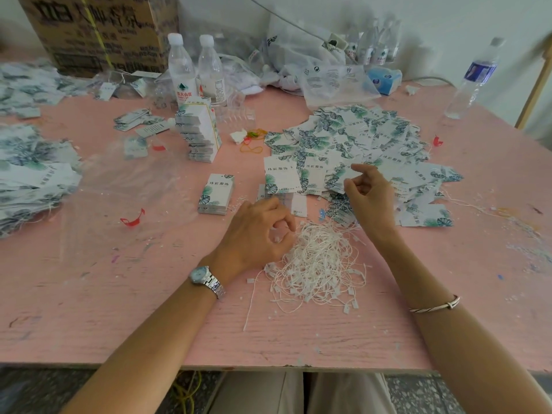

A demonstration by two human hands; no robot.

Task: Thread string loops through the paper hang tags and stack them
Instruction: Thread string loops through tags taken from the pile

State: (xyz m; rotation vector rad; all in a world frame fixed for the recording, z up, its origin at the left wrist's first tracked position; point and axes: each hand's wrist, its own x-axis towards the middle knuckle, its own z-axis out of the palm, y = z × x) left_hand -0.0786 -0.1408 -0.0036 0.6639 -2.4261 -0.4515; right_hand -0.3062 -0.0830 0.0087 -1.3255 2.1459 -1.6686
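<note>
Down on the pink table (119,294), both hands busy. At the left edge of the strings (319,264), the left hand (257,234): fingers curled, thumb and forefinger closed in a ring, pinching a small white bit of that tangle. On that wrist, a silver watch (206,280).

Farther out, the right hand (370,194), over the near edge of the loose tags (358,135). Forefinger hooked, thumb out below it, other fingers curled in. Holding something or nothing, cannot tell. On that forearm, a thin bracelet (436,306).

Between the two forearms, the strings, heaped in a white tangle with one strand trailing toward the table's near edge. Beyond them, the loose tags, fanned out in a wide leaf-printed spread, a few touching the tangle's far side.

Just left of that spread, a small stack (215,194), neat, near the left hand's knuckles but not touching. Farther back, a tall stack (200,132), leaning, in front of two bottles (180,67).

Off to the left, big heaps (30,171) of tags with strings showing. Beside them a clear bag (128,186), with a red clip (133,220) at its near part. At the back left, a cardboard box (98,34).
</note>
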